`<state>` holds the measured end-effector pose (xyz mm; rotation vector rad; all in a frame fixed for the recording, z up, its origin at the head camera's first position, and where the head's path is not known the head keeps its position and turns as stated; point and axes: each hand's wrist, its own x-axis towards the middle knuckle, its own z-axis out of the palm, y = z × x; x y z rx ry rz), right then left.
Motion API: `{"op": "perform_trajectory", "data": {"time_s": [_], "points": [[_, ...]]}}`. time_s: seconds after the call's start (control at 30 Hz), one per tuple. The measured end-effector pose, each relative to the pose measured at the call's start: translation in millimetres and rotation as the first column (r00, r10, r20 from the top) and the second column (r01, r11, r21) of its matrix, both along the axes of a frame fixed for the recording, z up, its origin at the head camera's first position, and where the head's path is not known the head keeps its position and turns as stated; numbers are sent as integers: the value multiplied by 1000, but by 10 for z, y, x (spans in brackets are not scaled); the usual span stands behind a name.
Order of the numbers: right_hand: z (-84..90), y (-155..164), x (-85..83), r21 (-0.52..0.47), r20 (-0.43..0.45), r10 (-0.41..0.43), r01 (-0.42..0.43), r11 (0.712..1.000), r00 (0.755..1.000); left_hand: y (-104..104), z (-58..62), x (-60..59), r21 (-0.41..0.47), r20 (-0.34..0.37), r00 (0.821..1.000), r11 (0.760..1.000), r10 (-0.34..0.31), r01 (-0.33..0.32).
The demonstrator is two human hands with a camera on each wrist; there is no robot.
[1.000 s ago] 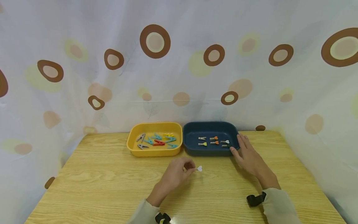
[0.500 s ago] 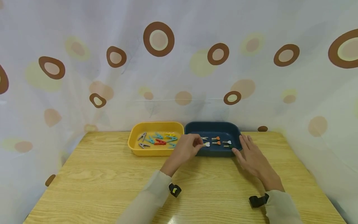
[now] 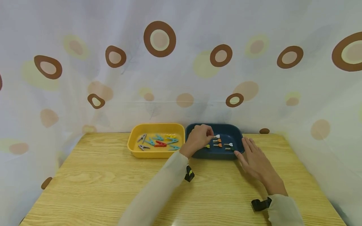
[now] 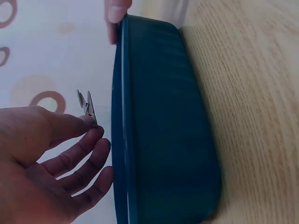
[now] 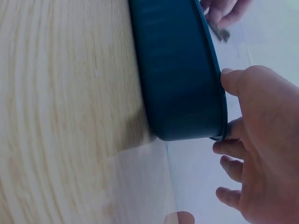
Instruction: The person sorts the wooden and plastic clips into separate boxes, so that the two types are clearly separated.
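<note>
Table: wood, nearest.
Right hand: flat on table, fingers straight and spread, thumb against right rim of blue tray; holds nothing.
Left hand: reached over blue tray, thumb and fingertips pinch small clip with white heart; clip above tray interior, not touching floor as far as visible.
Hands apart, both at blue tray.
Blue tray contents: small heart clips.
Yellow tray: touching left of blue tray, holds coloured pegs.
Curtain: behind, circle pattern.
</note>
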<state>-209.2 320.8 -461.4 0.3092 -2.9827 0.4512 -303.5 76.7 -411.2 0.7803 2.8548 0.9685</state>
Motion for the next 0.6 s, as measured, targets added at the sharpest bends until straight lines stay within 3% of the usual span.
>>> {"op": "perform_trajectory", "data": {"time_s": [0.27, 0.6], "points": [[4, 11, 23, 6, 6, -18, 18, 1000, 1000, 291, -88, -172, -11, -10, 1000, 1000, 0, 0], [26, -12, 17, -9, -13, -11, 11, 1000, 1000, 569, -172, -333, -27, 51, 998, 999, 28, -26]]}}
